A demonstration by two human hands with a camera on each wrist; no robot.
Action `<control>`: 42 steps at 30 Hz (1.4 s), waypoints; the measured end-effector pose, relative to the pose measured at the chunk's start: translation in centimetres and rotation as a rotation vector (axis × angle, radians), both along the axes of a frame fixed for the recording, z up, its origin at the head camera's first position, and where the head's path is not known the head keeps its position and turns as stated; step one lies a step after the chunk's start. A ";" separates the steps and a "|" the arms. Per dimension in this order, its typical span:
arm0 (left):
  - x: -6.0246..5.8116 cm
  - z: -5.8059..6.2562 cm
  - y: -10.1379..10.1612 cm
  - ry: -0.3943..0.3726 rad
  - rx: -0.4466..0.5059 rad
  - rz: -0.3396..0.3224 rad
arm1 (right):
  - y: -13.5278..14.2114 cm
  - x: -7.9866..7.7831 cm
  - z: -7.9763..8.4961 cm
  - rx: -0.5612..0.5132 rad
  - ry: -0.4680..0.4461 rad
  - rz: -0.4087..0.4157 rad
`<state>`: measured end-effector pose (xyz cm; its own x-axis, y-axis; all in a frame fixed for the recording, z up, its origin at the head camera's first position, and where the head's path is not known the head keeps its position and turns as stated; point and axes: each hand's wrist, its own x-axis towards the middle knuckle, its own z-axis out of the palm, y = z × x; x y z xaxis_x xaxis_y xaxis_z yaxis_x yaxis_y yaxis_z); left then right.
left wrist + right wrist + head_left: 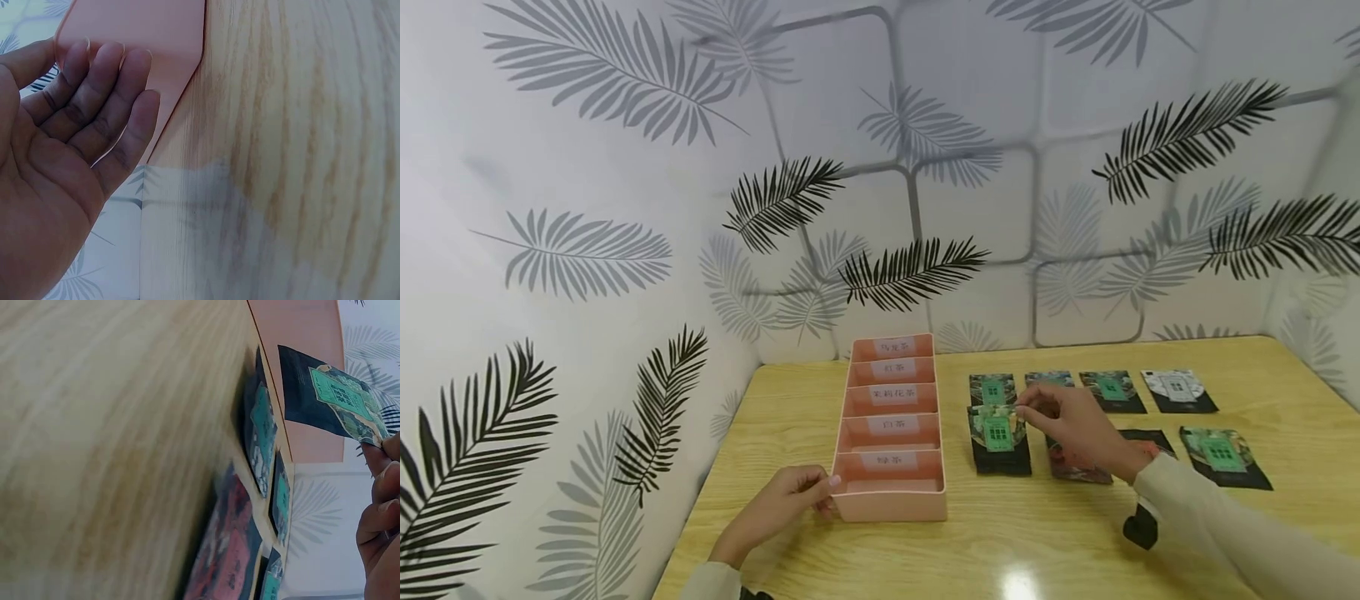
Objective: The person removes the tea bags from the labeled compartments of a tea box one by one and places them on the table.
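Observation:
My right hand (1075, 423) pinches the upper right corner of a dark tea packet (998, 446) with a green label. In the right wrist view this tea packet (331, 394) hangs above the table, its printed front showing. My left hand (793, 496) grips the near left corner of a pink divided box (891, 507), thumb at the rim. The left wrist view shows the fingers (103, 81) bent against the box's outer wall (137, 28). Labels with Chinese characters mark the box's compartments.
Right of the box lie several more packets in rows: a green-labelled one (1112, 392), a white one (1177, 390), a red one (1078, 467) partly under my right hand, and another green one (1225, 457). A leaf-patterned wall covering (820, 333) borders the wooden table (985, 550).

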<state>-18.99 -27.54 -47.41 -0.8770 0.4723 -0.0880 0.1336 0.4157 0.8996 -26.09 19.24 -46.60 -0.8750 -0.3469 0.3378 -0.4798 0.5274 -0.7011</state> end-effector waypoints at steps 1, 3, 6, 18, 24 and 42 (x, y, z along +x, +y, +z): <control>0.0 0.1 0.1 0.001 0.001 -0.002 | 0.1 0.2 -0.1 0.002 -0.013 -0.002; 0.1 0.3 0.2 0.004 0.002 -0.003 | 0.2 0.6 -0.3 -0.002 -0.054 -0.005; 0.2 0.5 0.4 0.004 0.000 0.001 | 0.3 1.1 -0.5 -0.015 -0.100 -0.003; -0.1 0.3 0.4 -0.005 0.000 -0.003 | 0.9 3.2 -2.0 -0.002 -0.166 -0.017; -0.2 0.2 0.3 -0.008 -0.016 0.003 | 1.2 4.2 -2.5 -0.002 -0.253 0.001; 0.2 0.2 0.2 -0.015 -0.023 0.020 | 1.2 5.2 -3.4 0.103 -0.249 0.056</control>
